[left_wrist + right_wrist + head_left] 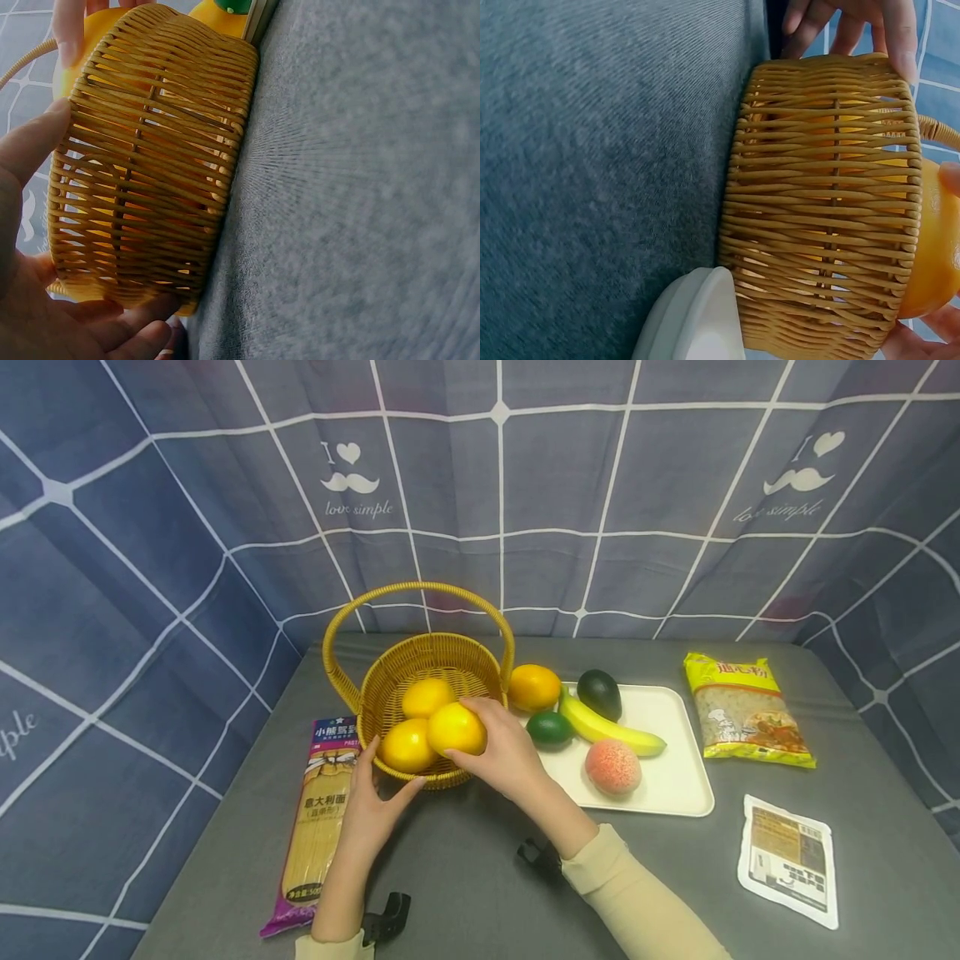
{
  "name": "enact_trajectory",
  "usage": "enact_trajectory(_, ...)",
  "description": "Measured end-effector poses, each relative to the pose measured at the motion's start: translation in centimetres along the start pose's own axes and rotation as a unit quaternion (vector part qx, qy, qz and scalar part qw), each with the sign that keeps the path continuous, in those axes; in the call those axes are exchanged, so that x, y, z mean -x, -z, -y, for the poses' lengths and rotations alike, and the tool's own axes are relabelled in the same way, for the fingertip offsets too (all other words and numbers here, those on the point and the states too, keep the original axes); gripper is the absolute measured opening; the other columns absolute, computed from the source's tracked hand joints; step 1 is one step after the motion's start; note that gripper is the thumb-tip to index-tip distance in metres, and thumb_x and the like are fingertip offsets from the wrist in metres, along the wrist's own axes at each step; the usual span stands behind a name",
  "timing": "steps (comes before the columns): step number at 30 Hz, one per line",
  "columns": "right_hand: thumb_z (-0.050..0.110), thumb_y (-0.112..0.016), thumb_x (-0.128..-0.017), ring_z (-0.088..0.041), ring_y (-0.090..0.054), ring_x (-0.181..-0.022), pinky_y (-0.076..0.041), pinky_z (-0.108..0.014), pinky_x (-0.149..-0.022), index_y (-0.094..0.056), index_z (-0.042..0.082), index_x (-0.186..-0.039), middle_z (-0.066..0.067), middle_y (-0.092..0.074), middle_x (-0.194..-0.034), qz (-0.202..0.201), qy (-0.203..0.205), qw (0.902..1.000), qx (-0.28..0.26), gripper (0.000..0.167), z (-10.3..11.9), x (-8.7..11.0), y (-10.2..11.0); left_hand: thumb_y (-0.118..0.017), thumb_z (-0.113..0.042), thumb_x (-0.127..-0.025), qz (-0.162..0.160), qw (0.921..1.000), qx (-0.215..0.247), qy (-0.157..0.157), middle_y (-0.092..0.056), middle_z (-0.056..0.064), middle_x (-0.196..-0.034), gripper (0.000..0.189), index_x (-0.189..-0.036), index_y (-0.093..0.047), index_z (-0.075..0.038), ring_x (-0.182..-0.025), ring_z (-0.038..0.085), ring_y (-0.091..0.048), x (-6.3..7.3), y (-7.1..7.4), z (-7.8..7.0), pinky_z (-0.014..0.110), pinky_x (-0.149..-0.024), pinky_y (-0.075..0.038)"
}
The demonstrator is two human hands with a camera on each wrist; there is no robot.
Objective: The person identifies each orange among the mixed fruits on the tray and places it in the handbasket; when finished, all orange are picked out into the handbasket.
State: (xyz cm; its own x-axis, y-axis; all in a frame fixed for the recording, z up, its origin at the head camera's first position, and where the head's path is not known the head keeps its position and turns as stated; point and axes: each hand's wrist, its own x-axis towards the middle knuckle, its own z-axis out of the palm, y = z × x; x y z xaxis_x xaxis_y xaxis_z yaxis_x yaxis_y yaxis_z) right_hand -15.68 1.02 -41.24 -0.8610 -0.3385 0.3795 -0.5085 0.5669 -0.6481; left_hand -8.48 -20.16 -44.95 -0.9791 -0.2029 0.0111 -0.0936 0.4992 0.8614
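Note:
A woven wicker basket with a tall arched handle stands at the table's left. Two yellow-orange oranges lie in it, one farther back and one nearer the front. My right hand grips a third orange between thumb and fingers, at the basket's front right rim. In the right wrist view this orange shows above the rim. My left hand holds the basket's front left side. In the left wrist view its thumb lies at the rim of the basket and its fingers go round the wall.
Right of the basket, a white tray bears a banana, a peach, a green fruit, a dark avocado and another orange. Spaghetti lies left, a yellow pasta bag and white packet right.

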Motion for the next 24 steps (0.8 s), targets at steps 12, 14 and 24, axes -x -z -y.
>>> enact_trajectory(12,0.038,-0.08,-0.077,-0.025,-0.048,-0.125,-0.037,-0.041,-0.107,-0.054,0.01,-0.134,-0.007,-0.052,-0.137,0.013,-0.001,0.9999,-0.002,0.069,0.09,-0.11,-0.17,-0.072,-0.047,-0.083,0.005,1.0,0.004,-0.002,-0.017,0.02,-0.155,0.097,-0.155,-0.014,-0.016,-0.133,0.043,-0.035,-0.14,0.18,0.01,0.054,-0.109,-0.03)
enact_trajectory(14,0.04,-0.079,-0.078,-0.025,-0.047,-0.126,-0.036,-0.041,-0.108,-0.054,0.011,-0.135,-0.006,-0.052,-0.138,0.017,-0.002,0.9998,0.008,0.069,0.08,-0.07,-0.22,-0.073,-0.047,-0.083,0.005,1.0,0.006,-0.004,-0.016,0.02,-0.155,0.097,-0.155,-0.015,-0.015,-0.133,0.043,-0.034,-0.13,0.16,0.04,0.054,-0.109,-0.03)
enact_trajectory(24,0.042,-0.079,-0.077,-0.024,-0.046,-0.127,-0.036,-0.042,-0.108,-0.054,0.012,-0.135,-0.005,-0.052,-0.138,0.014,-0.009,0.9996,-0.024,0.07,-0.29,0.12,-0.26,-0.073,-0.048,-0.082,0.001,1.0,-0.003,0.002,-0.017,0.019,-0.155,0.097,-0.155,-0.016,-0.017,-0.133,0.042,-0.036,0.0,-0.05,0.19,0.053,-0.109,-0.032)
